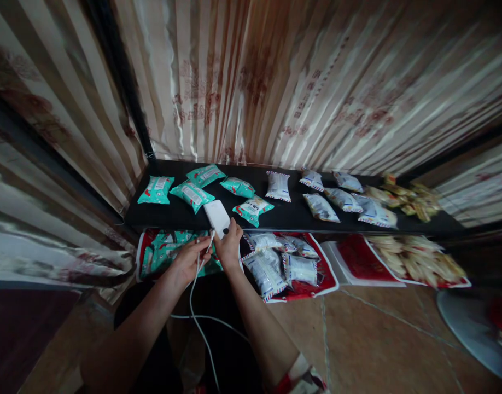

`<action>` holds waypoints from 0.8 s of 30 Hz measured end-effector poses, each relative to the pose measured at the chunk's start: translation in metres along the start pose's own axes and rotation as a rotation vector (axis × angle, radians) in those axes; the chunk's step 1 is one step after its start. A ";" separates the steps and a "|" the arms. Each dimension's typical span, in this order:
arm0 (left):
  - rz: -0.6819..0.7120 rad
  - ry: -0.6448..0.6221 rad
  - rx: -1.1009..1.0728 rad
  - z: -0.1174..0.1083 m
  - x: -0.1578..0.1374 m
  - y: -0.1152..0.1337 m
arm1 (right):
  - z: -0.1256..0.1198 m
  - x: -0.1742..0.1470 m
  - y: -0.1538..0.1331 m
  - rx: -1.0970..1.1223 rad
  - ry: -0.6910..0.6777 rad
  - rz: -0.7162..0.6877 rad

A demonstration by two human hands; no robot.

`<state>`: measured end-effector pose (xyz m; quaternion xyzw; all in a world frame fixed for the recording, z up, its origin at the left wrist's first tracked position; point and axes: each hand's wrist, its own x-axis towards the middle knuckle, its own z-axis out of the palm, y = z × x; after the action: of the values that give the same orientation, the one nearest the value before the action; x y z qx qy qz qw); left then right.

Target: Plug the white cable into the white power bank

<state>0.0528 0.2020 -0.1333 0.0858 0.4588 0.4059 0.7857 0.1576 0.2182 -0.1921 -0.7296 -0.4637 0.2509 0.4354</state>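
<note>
My right hand [231, 249] is closed around the lower end of a flat white rectangular device [216, 214], with a small dark round spot by the thumb. I cannot tell whether it is a phone or a power bank. Beside it, my left hand [189, 259] pinches a white cable [192, 303] near the device's lower end. Whether the cable is plugged in is unclear. The cable hangs down over my lap. Just beyond the device, several green snack packets [192, 195] lie on a black shelf [284, 219].
Several white packets [278, 186] and yellowish packets [423, 201] lie further right on the shelf. Below, red-lined bags hold green packets [163, 249], white packets [265, 271] and pale long items [410, 254]. Striped curtains [243, 82] surround the shelf. A round grey object [468, 323] stands on the tiled floor [369, 334].
</note>
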 end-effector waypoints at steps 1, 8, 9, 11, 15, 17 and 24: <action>0.002 0.010 0.010 0.000 0.000 0.001 | -0.003 0.000 -0.001 0.025 -0.014 0.003; 0.116 0.063 0.104 0.014 -0.015 -0.016 | -0.055 -0.034 -0.008 0.305 -0.053 0.123; 0.138 0.060 0.122 0.019 -0.019 -0.025 | -0.061 -0.042 -0.010 0.388 -0.107 0.169; 0.188 0.057 0.153 0.029 -0.026 -0.043 | -0.067 -0.057 -0.013 0.569 -0.213 0.275; 0.287 0.086 0.200 0.033 -0.037 -0.055 | -0.077 -0.060 -0.017 0.870 -0.235 0.484; 0.336 0.147 0.179 0.023 -0.036 -0.042 | -0.090 -0.050 -0.015 0.997 -0.212 0.584; 0.051 0.205 0.066 -0.002 0.008 0.002 | -0.170 -0.026 -0.004 1.304 -0.265 0.755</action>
<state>0.0520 0.2086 -0.1380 0.0816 0.5477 0.4171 0.7207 0.2751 0.1267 -0.1050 -0.3975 0.0107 0.6912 0.6034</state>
